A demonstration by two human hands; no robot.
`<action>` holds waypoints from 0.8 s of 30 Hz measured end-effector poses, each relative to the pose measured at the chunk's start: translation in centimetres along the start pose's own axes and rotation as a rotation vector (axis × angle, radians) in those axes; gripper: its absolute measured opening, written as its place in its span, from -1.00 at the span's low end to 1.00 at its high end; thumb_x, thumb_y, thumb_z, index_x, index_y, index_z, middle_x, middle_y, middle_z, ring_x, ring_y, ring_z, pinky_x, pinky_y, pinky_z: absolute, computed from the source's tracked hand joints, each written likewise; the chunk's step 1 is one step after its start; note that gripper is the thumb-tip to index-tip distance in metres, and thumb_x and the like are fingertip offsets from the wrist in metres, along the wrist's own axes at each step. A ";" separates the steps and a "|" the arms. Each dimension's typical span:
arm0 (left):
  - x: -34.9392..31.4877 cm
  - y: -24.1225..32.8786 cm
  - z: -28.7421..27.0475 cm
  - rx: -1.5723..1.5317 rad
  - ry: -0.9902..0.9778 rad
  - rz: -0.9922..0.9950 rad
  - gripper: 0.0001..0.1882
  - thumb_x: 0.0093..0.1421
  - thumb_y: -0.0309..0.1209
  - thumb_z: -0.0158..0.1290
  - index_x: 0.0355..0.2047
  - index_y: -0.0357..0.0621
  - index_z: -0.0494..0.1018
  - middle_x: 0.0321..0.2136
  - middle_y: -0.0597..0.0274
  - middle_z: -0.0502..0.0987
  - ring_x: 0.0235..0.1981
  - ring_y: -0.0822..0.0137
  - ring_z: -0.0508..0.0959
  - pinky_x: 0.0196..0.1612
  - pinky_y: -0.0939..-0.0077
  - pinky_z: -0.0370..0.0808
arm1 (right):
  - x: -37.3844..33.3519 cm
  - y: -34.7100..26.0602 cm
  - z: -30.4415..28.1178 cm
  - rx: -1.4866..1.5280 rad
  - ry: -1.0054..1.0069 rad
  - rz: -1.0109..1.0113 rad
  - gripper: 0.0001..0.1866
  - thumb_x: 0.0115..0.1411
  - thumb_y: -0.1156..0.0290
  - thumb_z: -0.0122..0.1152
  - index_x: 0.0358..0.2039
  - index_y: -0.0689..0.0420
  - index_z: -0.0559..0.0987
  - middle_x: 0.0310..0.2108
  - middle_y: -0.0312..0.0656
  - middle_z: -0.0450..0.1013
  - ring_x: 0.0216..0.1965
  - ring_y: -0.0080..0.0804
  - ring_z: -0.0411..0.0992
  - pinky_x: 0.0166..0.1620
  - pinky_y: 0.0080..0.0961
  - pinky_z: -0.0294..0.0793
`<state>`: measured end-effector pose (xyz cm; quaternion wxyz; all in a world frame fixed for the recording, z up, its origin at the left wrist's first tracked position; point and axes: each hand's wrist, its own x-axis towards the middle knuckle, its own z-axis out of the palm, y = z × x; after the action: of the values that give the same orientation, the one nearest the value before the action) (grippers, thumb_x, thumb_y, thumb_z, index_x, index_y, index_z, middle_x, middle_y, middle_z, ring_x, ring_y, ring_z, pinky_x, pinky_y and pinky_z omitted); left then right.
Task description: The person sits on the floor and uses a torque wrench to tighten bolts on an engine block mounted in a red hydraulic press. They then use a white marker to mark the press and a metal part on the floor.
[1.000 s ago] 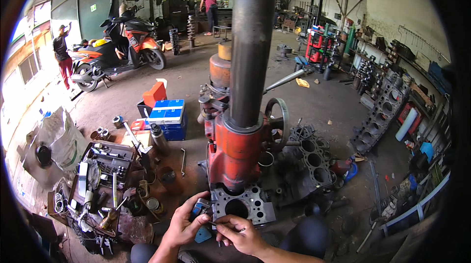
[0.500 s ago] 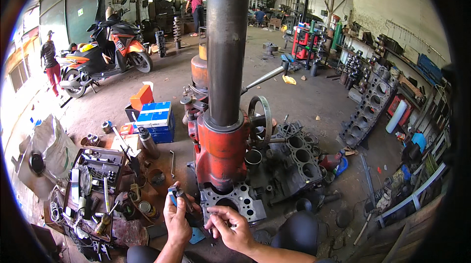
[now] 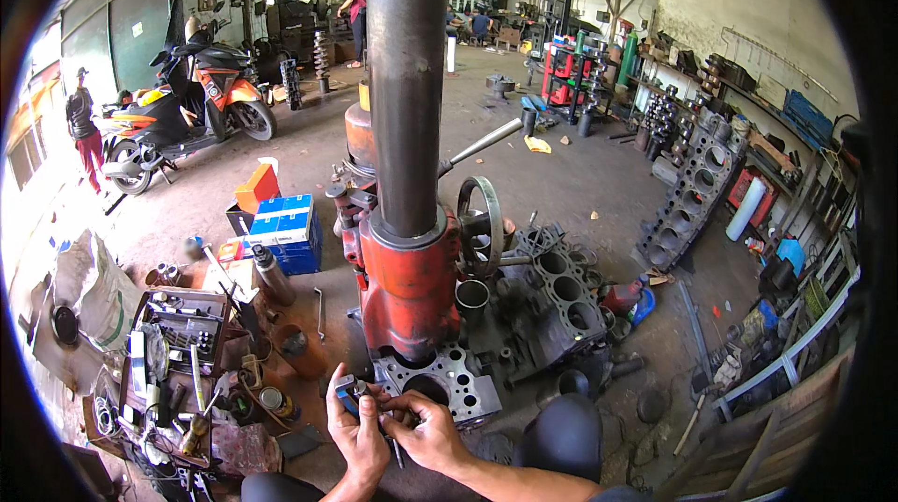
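In front of my lap, my left hand (image 3: 358,438) is closed on a small metal tool head with a blue part (image 3: 350,395); its exact kind is unclear. My right hand (image 3: 428,435) meets it with fingers curled together. A thin metal rod (image 3: 399,454) sticks out below those fingers, and they hide the rest. Just beyond both hands lies an engine block (image 3: 474,393) with a bare, holed top face. On it stands a red cylinder boring machine (image 3: 408,279) with a thick steel column (image 3: 404,100) and a handwheel (image 3: 480,221).
An open toolbox (image 3: 220,334) full of tools is at the left, near a blue box (image 3: 285,232) and a spray can (image 3: 272,275). More engine blocks lie at the right (image 3: 566,291) and farther right (image 3: 694,198). A scooter (image 3: 187,118) and several people are farther back.
My hands have come closer together, the right fingers now meeting the tool in my left hand. The whole view has shifted slightly, with the machine now farther left.
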<state>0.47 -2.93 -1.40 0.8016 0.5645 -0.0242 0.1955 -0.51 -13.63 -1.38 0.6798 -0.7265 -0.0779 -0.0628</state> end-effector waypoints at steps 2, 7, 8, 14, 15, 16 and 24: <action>-0.1 0.1 0.2 0.007 0.004 0.007 -0.40 0.37 -0.38 0.07 0.34 -0.23 0.12 -0.26 0.21 0.52 -0.27 0.45 0.53 -0.14 0.55 0.52 | 0.0 -0.2 -0.1 -0.026 0.002 -0.032 -0.82 0.14 0.48 0.37 -0.26 0.27 0.62 -0.43 -0.31 0.43 -0.47 -0.65 0.32 -0.37 -0.62 0.36; -0.5 0.1 0.4 -0.012 0.013 0.013 -0.39 0.36 -0.40 0.09 0.33 -0.23 0.13 -0.27 0.21 0.52 -0.27 0.44 0.54 -0.15 0.56 0.52 | 0.2 -0.2 -0.2 -0.033 -0.008 -0.104 -0.81 0.12 0.45 0.37 -0.29 0.27 0.61 -0.43 -0.27 0.43 -0.44 -0.59 0.35 -0.34 -0.56 0.39; -0.5 0.2 0.4 -0.011 0.016 0.017 -0.39 0.36 -0.40 0.09 0.33 -0.24 0.13 -0.27 0.21 0.52 -0.27 0.44 0.54 -0.16 0.56 0.52 | 0.2 -0.2 -0.2 -0.039 -0.011 -0.101 -0.80 0.12 0.44 0.37 -0.29 0.27 0.60 -0.43 -0.27 0.43 -0.44 -0.59 0.35 -0.33 -0.56 0.39; -0.5 0.0 0.4 0.001 0.020 0.033 -0.39 0.37 -0.35 0.08 0.34 -0.24 0.11 -0.27 0.21 0.52 -0.28 0.43 0.54 -0.15 0.55 0.53 | 0.4 0.1 -0.1 -0.024 -0.023 -0.100 -0.79 0.12 0.44 0.37 -0.27 0.27 0.60 -0.43 -0.27 0.43 -0.44 -0.57 0.37 -0.33 -0.55 0.39; -0.4 0.0 0.3 0.020 0.012 0.036 -0.39 0.38 -0.35 0.06 0.34 -0.23 0.10 -0.27 0.21 0.51 -0.27 0.43 0.53 -0.13 0.54 0.53 | 0.4 0.0 -0.1 -0.002 -0.022 -0.091 -0.79 0.12 0.44 0.37 -0.27 0.27 0.60 -0.43 -0.27 0.43 -0.44 -0.56 0.36 -0.33 -0.55 0.39; -0.4 0.1 0.2 0.039 0.004 0.040 -0.39 0.40 -0.35 0.05 0.35 -0.22 0.09 -0.27 0.22 0.50 -0.26 0.43 0.53 -0.12 0.53 0.53 | 0.3 0.0 0.0 0.023 -0.024 -0.076 -0.79 0.12 0.45 0.37 -0.27 0.27 0.60 -0.43 -0.27 0.43 -0.44 -0.56 0.36 -0.33 -0.55 0.39; -0.4 0.3 0.3 -0.022 0.037 0.034 -0.38 0.36 -0.35 0.10 0.33 -0.26 0.12 -0.28 0.22 0.51 -0.30 0.44 0.54 -0.18 0.58 0.52 | 0.2 -0.1 0.0 -0.053 -0.015 -0.144 -0.79 0.12 0.45 0.37 -0.26 0.28 0.60 -0.45 -0.24 0.42 -0.45 -0.55 0.36 -0.35 -0.54 0.38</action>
<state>0.05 -3.29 -1.15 0.8047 0.5514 -0.0210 0.2191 -0.29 -13.59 -1.28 0.6536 -0.7371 -0.1334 -0.1081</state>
